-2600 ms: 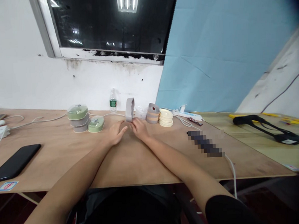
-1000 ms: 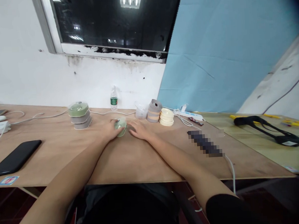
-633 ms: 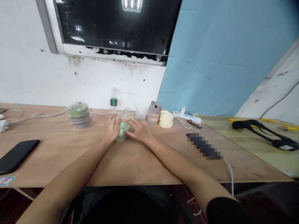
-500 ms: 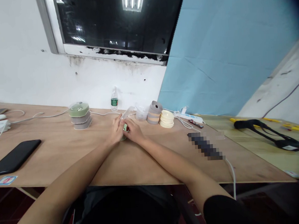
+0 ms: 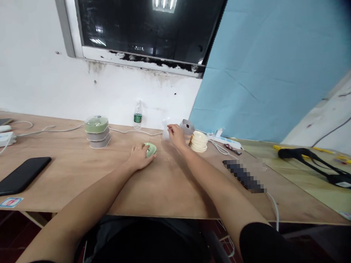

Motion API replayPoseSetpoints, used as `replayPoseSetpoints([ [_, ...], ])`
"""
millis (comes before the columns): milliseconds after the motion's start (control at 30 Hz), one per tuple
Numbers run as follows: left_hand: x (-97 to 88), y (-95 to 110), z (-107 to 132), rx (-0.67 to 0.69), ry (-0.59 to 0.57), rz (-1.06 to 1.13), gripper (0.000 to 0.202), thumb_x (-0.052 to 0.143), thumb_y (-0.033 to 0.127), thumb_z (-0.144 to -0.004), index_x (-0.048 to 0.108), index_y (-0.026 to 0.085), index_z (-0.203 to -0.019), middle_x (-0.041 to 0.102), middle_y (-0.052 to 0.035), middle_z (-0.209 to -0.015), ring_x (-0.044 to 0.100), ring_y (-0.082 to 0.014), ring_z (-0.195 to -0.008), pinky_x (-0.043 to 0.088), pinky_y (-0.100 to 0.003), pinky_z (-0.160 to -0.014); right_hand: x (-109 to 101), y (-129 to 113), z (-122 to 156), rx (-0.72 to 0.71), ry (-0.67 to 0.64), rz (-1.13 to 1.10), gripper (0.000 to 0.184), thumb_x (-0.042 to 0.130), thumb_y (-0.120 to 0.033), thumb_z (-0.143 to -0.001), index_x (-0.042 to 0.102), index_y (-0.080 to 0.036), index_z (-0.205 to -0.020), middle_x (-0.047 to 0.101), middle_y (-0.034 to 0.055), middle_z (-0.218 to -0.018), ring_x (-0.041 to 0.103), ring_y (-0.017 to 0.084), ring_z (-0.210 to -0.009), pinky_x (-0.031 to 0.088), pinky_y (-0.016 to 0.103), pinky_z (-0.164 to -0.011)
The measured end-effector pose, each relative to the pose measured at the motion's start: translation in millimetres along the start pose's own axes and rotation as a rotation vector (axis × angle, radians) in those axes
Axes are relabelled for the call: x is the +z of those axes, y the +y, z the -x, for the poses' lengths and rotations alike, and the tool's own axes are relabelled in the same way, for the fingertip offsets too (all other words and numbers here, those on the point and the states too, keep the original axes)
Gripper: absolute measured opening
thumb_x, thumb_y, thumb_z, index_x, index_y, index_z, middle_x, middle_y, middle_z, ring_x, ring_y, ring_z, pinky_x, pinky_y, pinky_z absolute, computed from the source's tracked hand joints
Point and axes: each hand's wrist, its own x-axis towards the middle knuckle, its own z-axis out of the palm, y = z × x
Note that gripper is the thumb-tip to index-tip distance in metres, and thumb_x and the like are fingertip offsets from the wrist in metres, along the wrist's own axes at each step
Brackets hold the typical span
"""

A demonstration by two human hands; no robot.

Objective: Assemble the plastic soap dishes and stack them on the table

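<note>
My left hand (image 5: 139, 157) is around the left side of a small light-green rounded container (image 5: 151, 149) on the table, thumb along its front edge. A dark detail shows on the container's top, partly hidden by the fingers. Further back and right, my right hand (image 5: 177, 136) has its fingers pinched at clear plastic pieces (image 5: 165, 131), apparently on the edge of a clear plastic lid. Behind that hand is a stack of grey containers (image 5: 187, 127), partly covered. Beside it stands a stack of cream-coloured round pieces (image 5: 198, 142).
To the left stands a stack of grey containers with a green one and clear lid on top (image 5: 97, 131). A plastic bottle (image 5: 137, 114) stands by the wall. A black phone (image 5: 21, 175), power strips (image 5: 225, 140), cables and a black strap-like frame (image 5: 318, 167) lie around.
My hands have parted. The right hand moved right and back to the clear plastic pieces; the left stays at the green container, now more exposed. The view shifted slightly.
</note>
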Motion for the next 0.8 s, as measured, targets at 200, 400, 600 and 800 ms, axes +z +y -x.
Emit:
replayPoseSetpoints([
  [200, -1.4, -1, 0, 0.024, -0.032, -0.021, 0.058, 0.045, 0.063, -0.085, 0.056, 0.022, -0.126, 0.050, -0.0144, -0.135, 0.041, -0.0317, -0.129, 0.027, -0.050, -0.108, -1, 40, -8, 0.080, -0.097, 0.143, 0.030, 0.045, -0.011, -0.084, 0.064, -0.013, -0.107, 0.068, 0.0122, -0.101, 0.060, 0.022, -0.096, 0.045, 0.038, -0.090],
  [400, 0.4, -1, 1, 0.002, -0.084, -0.061, 0.060, 0.046, 0.064, -0.083, 0.056, 0.022, -0.125, 0.047, -0.0155, -0.138, 0.036, -0.0340, -0.133, 0.024, -0.053, -0.108, 1, 38, -3, 0.157, -0.109, 0.169, 0.036, 0.046, -0.009, -0.082, 0.062, -0.010, -0.114, 0.065, 0.0152, -0.113, 0.058, 0.025, -0.107, 0.042, 0.040, -0.097],
  [600, -2.8, -4, 2, -0.129, -0.086, -0.071, 0.076, 0.059, 0.069, -0.071, 0.052, 0.019, -0.127, 0.048, -0.0198, -0.134, 0.047, -0.0387, -0.122, 0.034, -0.052, -0.101, -6, 12, 33, 0.082, 0.044, 0.086, 0.035, 0.043, -0.019, -0.087, 0.060, -0.013, -0.116, 0.062, 0.0142, -0.114, 0.057, 0.026, -0.106, 0.044, 0.041, -0.094],
  [800, -0.9, -9, -5, -0.191, -0.018, 0.158, 0.074, 0.066, 0.061, -0.071, 0.052, 0.015, -0.127, 0.054, -0.0179, -0.128, 0.055, -0.0353, -0.114, 0.043, -0.041, -0.095, -2, -29, 71, -0.101, -0.235, -0.057, 0.029, 0.047, -0.021, -0.086, 0.064, -0.019, -0.110, 0.067, 0.0085, -0.101, 0.061, 0.021, -0.084, 0.049, 0.036, -0.083],
])
